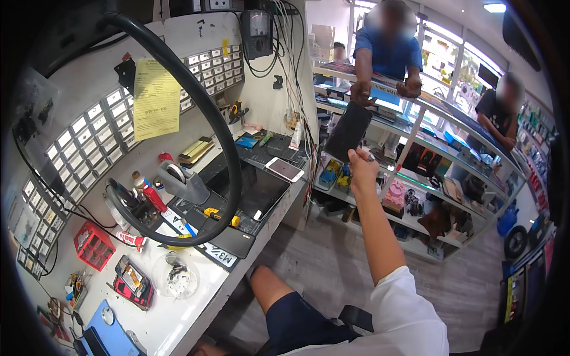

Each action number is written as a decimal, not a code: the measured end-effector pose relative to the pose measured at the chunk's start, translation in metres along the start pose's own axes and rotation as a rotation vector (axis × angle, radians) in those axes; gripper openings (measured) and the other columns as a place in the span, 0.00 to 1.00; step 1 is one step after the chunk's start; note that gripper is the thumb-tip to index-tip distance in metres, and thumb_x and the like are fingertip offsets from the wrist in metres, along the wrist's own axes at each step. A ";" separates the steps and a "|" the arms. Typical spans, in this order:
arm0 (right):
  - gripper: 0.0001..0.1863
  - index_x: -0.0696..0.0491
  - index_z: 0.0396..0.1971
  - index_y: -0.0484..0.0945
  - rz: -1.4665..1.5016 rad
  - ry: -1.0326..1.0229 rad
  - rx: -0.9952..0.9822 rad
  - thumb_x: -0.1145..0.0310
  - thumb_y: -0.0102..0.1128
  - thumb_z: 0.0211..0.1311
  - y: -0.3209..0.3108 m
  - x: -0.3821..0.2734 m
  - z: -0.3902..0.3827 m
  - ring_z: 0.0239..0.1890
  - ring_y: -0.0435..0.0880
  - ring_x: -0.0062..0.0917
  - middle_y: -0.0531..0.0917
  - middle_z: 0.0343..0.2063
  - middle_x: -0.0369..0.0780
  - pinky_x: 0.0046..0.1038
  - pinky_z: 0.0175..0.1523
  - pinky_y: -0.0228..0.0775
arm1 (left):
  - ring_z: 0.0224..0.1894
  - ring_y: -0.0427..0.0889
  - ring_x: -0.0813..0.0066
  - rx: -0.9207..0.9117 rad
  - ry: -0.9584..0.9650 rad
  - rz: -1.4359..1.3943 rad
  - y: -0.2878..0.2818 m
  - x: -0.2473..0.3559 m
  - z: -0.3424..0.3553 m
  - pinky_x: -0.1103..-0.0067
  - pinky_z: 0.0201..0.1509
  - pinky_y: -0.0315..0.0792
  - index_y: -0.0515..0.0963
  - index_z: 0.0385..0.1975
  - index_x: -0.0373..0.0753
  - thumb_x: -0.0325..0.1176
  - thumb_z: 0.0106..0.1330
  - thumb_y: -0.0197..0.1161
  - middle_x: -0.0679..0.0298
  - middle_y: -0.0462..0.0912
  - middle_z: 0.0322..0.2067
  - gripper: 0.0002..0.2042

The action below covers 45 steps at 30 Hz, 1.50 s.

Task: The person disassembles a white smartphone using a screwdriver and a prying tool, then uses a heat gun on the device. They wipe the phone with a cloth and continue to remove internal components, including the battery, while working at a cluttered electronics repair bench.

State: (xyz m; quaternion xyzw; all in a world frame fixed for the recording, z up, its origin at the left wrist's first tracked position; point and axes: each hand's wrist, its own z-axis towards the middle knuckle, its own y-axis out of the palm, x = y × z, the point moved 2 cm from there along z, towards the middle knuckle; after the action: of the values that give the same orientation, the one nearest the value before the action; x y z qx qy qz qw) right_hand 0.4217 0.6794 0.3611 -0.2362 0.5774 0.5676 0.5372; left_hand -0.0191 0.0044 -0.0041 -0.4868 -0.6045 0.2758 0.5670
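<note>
Right hand (363, 170) pinches the flat black device (349, 132) by its near end, out by the glass counter (419, 123), just below the blue-shirted person's hand (361, 93); contact there unclear, so best grip firmly until it's supported; left hand unseen.

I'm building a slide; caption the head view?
Beside a workbench, the right hand holds a dark, flat device toward a person in blue.

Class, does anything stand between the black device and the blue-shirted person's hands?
Nothing visible does. The wearer's right hand holds the black device, its far end close to the other person's right hand.
</note>
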 end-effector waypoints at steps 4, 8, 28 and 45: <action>0.19 0.63 0.58 0.85 0.049 0.017 -0.085 0.75 0.79 0.72 -0.001 0.006 -0.044 0.29 0.77 0.13 0.88 0.38 0.33 0.21 0.33 0.63 | 0.69 0.83 0.27 -0.146 -0.027 0.051 -0.040 0.048 -0.016 0.49 0.75 0.77 0.82 0.66 0.20 0.71 0.73 0.62 0.27 0.84 0.66 0.49; 0.17 0.65 0.55 0.86 0.030 0.093 -0.145 0.75 0.80 0.71 0.015 0.004 -0.085 0.26 0.74 0.11 0.88 0.37 0.32 0.19 0.30 0.59 | 0.59 0.90 0.37 0.039 0.021 0.209 -0.024 0.007 -0.005 0.53 0.61 0.84 0.81 0.67 0.27 0.66 0.72 0.72 0.37 0.89 0.60 0.43; 0.15 0.62 0.46 0.94 -0.618 0.401 -1.031 0.68 0.80 0.65 0.135 0.100 -0.217 0.37 0.90 0.25 0.92 0.33 0.42 0.32 0.45 0.82 | 0.73 0.76 0.22 0.027 -0.109 -0.217 -0.009 0.015 -0.005 0.50 0.79 0.72 0.67 0.78 0.25 0.55 0.66 0.72 0.22 0.77 0.70 0.48; 0.10 0.59 0.37 0.91 -0.106 0.396 -0.192 0.67 0.78 0.75 0.071 0.126 -0.115 0.25 0.81 0.20 0.90 0.31 0.36 0.25 0.31 0.69 | 0.68 0.82 0.25 0.098 -0.003 -0.322 0.015 -0.011 0.011 0.50 0.74 0.74 0.81 0.65 0.21 0.46 0.69 0.71 0.27 0.86 0.62 0.34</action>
State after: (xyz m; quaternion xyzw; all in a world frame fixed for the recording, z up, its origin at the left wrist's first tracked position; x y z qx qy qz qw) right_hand 0.2792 0.6341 0.2519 -0.4230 0.6016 0.5335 0.4177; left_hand -0.0263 0.0029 -0.0245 -0.3549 -0.6615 0.2115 0.6259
